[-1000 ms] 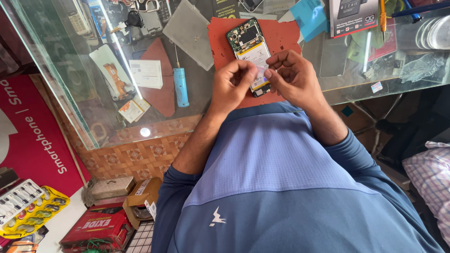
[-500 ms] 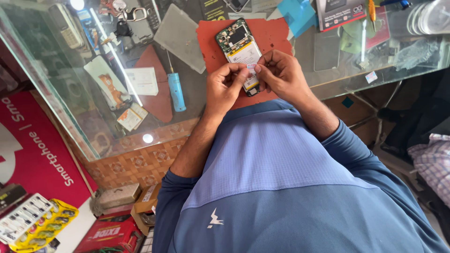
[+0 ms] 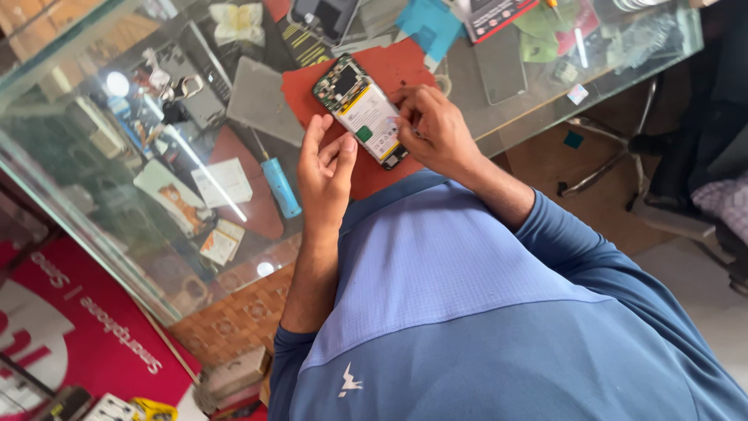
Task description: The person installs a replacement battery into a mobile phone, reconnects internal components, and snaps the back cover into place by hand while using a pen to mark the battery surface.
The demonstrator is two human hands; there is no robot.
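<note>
Head view: we look down over a blue shirt (image 3: 467,312) at a glass counter (image 3: 117,210).
Phone: an opened phone (image 3: 362,111), back cover off, lies tilted on a red mat (image 3: 312,82); we see the board at its far end and a white battery along the middle.
Left hand: our left hand (image 3: 326,171) lies on the mat just beside the phone, fingers straight and loosely apart, fingertips touching the phone's near edge; it grips nothing.
Right hand: our right hand (image 3: 432,129) sits at the phone's right edge, fingers curled together and pinched against the battery side; whether something small is held there we cannot tell.
Left of mat: a blue-handled screwdriver (image 3: 279,185) lies on the glass, near the left hand; a grey pad (image 3: 261,100) lies beyond it.
Far side: another phone (image 3: 327,15) and blue cloth (image 3: 428,27) lie past the mat.
</note>
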